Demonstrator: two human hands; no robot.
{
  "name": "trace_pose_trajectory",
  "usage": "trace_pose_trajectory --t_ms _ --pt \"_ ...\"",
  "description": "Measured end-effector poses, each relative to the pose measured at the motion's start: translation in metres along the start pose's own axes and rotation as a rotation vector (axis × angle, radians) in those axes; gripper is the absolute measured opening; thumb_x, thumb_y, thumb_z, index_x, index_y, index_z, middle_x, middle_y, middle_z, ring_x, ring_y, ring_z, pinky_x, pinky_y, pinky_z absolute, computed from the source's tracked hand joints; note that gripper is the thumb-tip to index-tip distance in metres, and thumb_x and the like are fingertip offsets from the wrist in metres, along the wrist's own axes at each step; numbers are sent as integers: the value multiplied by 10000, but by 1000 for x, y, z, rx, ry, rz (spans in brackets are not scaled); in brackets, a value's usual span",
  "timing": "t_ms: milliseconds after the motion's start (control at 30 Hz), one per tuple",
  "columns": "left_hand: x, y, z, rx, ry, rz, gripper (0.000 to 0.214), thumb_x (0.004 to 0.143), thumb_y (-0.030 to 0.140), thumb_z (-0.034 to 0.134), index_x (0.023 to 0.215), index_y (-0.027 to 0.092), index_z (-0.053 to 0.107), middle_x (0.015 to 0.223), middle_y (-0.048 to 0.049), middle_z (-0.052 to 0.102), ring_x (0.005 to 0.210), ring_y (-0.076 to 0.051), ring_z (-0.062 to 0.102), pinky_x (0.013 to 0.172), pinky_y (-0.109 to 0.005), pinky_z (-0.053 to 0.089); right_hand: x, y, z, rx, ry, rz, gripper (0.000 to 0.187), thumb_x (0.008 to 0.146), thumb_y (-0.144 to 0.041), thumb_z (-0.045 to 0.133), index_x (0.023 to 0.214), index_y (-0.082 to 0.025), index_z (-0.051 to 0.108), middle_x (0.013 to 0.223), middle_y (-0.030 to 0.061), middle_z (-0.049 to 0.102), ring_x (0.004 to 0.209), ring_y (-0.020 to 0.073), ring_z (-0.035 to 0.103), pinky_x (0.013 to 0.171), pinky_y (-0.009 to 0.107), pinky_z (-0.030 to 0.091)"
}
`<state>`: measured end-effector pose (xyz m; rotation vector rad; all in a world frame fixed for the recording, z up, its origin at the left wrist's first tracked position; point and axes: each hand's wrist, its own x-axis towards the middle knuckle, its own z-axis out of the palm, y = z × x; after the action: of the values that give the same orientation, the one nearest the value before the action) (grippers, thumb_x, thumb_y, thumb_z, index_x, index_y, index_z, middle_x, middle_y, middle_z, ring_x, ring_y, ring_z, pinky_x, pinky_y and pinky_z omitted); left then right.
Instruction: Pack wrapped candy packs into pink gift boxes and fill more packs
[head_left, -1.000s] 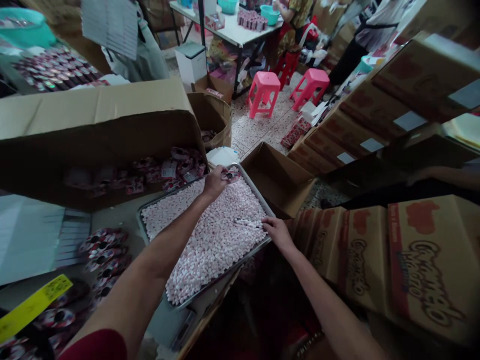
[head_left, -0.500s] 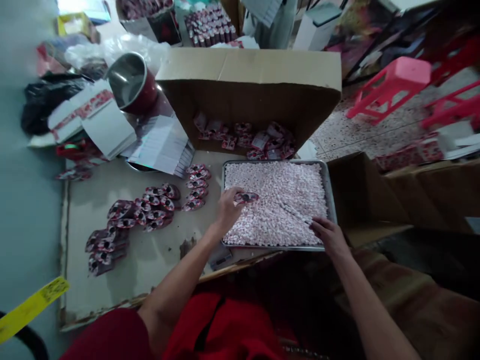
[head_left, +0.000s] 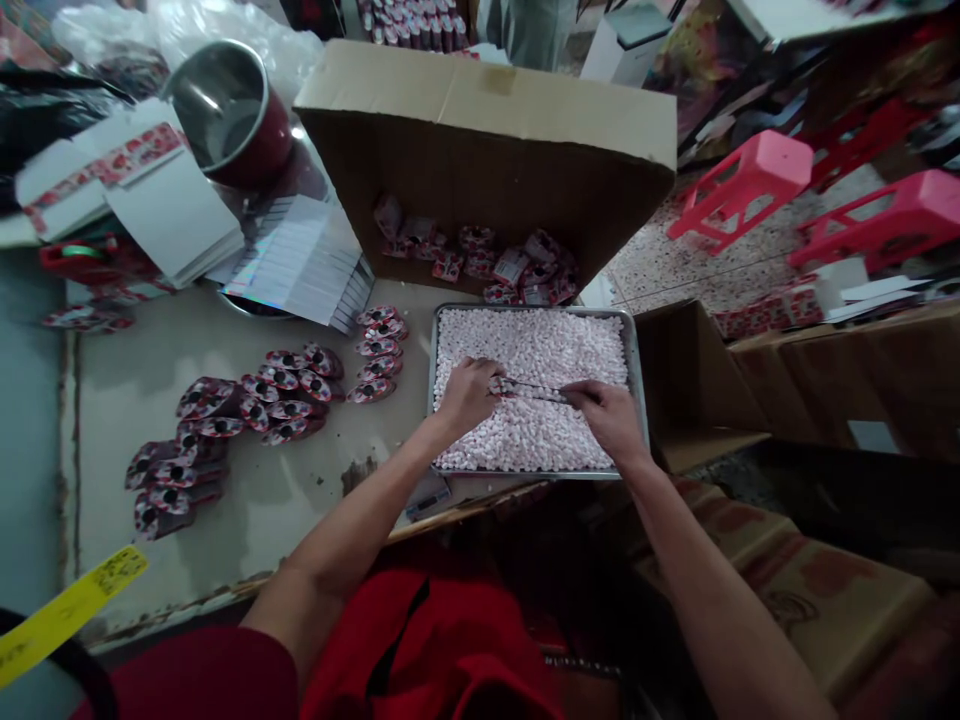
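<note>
A metal tray full of small pale pink pellets lies before me. Over its left half, my left hand is closed around a small red-and-white printed packet, mostly covered by the fingers. My right hand pinches the end of a long, thin, narrow scoop above the pellets. The far end of this scoop meets the packet at my left fingers; whether it is inside the opening I cannot tell. Similar packets with dark round openings stand in clusters on the table to the left.
Behind the tray, a cardboard box on its side holds several packets. White flat cartons and a steel pot are at the back left. An open carton adjoins the tray's right; red stools stand beyond.
My right hand has moved left and up, bringing the scoop from the tray's right side to the packet. My left hand stays over the left half with the packet.
</note>
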<state>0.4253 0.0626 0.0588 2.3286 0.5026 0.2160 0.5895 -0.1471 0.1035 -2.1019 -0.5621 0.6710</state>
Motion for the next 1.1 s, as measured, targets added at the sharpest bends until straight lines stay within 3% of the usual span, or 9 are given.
trace_pose_trajectory --t_ms 167,267,400,500,633,800,933,1100 --pt "-6 -8 0 -48 27 -29 301 740 124 821 1009 205 713 1071 -70 775 1042 -278 677 980 -427 483 -7 32 12 355 -17 298 397 561 -468 892 801 -162 812 629 14 668 585 112 499 530 242 311" --pt "-12 -15 -1 -186 50 -103 326 689 144 861 968 205 703 988 -37 769 988 -250 696 976 -407 500 -13 50 26 527 -91 489 492 439 -444 973 795 -156 793 592 -11 629 524 67 450 481 199 255" --pt "-21 -18 4 -523 98 -205 362 661 178 889 962 208 690 938 -22 749 893 -219 703 840 -359 552 -19 54 41 674 -190 549 523 428 -425 1017 811 -155 786 608 -24 614 511 38 431 463 161 291" --pt "-35 -21 4 -606 166 -226 382 674 189 899 985 211 677 959 -21 739 904 -213 698 834 -339 554 -22 57 40 711 -163 545 505 444 -409 1023 823 -171 788 625 -19 622 521 52 461 454 165 343" --pt "-85 -36 -16 -533 342 -327 339 784 246 839 1064 230 646 1035 -32 722 978 -222 690 882 -338 547 -28 79 15 629 25 578 489 416 -365 1018 810 -183 793 619 7 656 500 69 499 425 164 370" --pt "-155 -79 -38 -216 554 -521 266 826 188 745 1064 245 641 1061 -55 664 1018 -237 667 918 -359 559 -36 106 -19 560 202 628 521 354 -313 1003 811 -178 795 598 15 675 446 58 495 381 137 359" --pt "-153 -110 -24 -109 599 -574 288 791 143 773 1039 253 678 1057 -56 652 1011 -239 672 919 -359 569 -36 100 -22 538 222 657 565 300 -321 1025 794 -171 793 596 16 685 446 54 496 375 129 381" --pt "-136 -123 1 75 650 -665 319 852 301 815 1151 260 710 1176 -113 680 1154 -315 638 1042 -462 517 -25 85 -12 512 193 622 592 303 -349 1045 817 -181 804 618 20 698 467 60 515 378 126 383"
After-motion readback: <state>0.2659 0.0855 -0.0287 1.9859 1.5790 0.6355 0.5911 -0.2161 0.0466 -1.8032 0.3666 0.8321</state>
